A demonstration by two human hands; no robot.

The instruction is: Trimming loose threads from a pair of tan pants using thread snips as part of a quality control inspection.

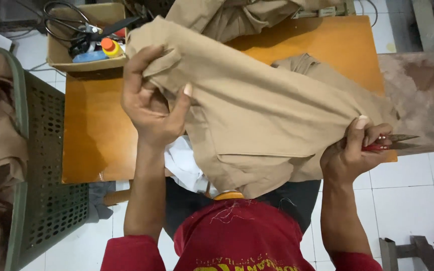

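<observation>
Stretching the tan garment [257, 115] above the orange table [347, 45], your left hand [151, 105] grips a bunched corner, fingers curled into the cloth. Your right hand [352, 150] pinches the other edge, also holding small red snips [390, 143]. The fabric looks smooth and seamed.

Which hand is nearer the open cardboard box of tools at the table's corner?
Left. The left hand grips tan fabric just below the cardboard box; the right hand is across the table.
</observation>
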